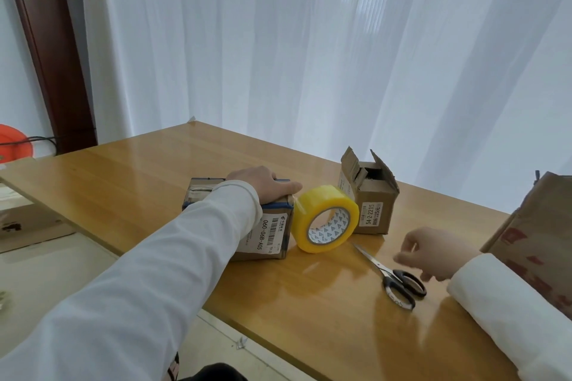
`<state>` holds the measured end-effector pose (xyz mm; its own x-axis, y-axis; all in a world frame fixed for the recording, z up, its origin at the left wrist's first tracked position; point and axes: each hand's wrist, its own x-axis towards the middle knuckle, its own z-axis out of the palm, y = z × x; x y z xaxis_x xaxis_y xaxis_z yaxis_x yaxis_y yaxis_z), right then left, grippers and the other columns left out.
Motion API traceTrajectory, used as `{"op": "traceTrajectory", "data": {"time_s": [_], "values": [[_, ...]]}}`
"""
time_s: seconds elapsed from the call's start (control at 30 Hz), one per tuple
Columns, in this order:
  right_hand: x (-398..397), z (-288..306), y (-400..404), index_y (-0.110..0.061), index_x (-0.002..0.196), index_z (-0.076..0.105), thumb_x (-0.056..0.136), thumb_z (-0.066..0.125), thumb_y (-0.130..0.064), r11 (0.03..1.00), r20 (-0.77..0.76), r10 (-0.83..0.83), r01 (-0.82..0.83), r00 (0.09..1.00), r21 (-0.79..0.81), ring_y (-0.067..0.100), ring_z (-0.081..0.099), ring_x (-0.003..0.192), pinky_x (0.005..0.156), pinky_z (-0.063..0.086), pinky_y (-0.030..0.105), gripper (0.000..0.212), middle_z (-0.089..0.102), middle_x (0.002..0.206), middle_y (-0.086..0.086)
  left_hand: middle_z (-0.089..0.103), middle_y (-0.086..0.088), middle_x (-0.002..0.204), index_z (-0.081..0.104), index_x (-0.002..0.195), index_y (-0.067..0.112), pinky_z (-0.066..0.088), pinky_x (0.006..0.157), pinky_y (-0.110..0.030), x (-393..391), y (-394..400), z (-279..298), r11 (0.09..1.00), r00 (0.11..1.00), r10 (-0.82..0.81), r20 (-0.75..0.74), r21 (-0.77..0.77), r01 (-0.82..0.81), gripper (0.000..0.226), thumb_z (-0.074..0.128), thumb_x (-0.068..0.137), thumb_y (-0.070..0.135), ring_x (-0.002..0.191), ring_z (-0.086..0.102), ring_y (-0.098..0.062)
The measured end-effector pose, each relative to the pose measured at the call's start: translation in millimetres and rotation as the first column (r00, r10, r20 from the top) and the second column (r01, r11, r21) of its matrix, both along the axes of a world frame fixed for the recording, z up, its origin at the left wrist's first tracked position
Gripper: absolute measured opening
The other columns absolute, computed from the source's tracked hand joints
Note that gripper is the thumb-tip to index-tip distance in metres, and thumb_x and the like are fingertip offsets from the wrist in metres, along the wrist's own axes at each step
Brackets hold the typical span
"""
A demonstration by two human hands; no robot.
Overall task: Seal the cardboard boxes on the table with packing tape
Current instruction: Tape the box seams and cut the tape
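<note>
Head view: three cardboard boxes [266, 219] [370, 195] [532, 244], one tape roll [325, 218], one scissors [393, 274].

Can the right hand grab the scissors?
Probably yes. The right hand hovers just beside the scissors, its loosely curled fingers holding nothing, and nothing lies between them on the table.

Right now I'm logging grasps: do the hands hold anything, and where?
Nothing is gripped. The left hand presses flat on the closed box; the right hand hovers above the scissors.

Bright daylight through the white curtain [309, 40] glares on the table [309, 303]; right hand [433, 253] motion-blurred, edges bowed
</note>
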<state>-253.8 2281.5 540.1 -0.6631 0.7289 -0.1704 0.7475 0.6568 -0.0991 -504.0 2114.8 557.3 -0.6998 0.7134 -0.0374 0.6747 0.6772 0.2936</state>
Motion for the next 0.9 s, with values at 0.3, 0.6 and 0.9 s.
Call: {"op": "traceTrajectory", "data": {"time_s": [0.3, 0.6, 0.9], "values": [[-87.9, 21.7, -33.0, -0.027, 0.122, 0.056, 0.092, 0.027, -0.058, 0.881, -0.669, 0.324, -0.472, 0.669, -0.046, 0.006, 0.051, 0.107, 0.089, 0.036, 0.025, 0.052, 0.057, 0.111, -0.016, 0.067, 0.004, 0.085, 0.059, 0.087, 0.028, 0.043, 0.067, -0.028, 3.5, -2.6, 0.0, 1.000, 1.000, 0.011, -0.024, 0.022, -0.010, 0.055, 0.033, 0.083, 0.076, 0.081, 0.063, -0.015], [-100.0, -45.7, 3.4, -0.021, 0.083, 0.060, 0.084, 0.026, -0.062, 0.936, -0.933, -0.050, -0.310, 0.355, -0.169, 0.021, 0.059, 0.076, 0.070, 0.044, 0.034, 0.054, 0.061, 0.076, 0.014, 0.064, 0.005, 0.083, 0.052, 0.078, 0.029, 0.047, 0.080, -0.034, 3.7, 1.3, 3.2, 0.999, 0.998, 0.050, 0.025, -0.006, -0.050, 0.057, 0.026, 0.082, 0.079, 0.085, 0.062, -0.016], [-95.6, -43.3, 4.4, 0.000, 0.058, 0.048, 0.085, 0.027, -0.044, 0.975, -0.932, 0.214, -0.121, 0.294, 0.186, 0.023, 0.034, 0.047, 0.049, 0.026, 0.028, 0.056, 0.037, 0.047, 0.012, 0.060, -0.004, 0.088, 0.051, 0.073, 0.017, 0.043, 0.075, -0.029, 13.2, 23.2, 12.6, 0.981, 0.984, 0.119, 0.134, -0.168, -0.095, 0.028, 0.049, 0.086, 0.042, 0.075, 0.057, -0.020]]}}
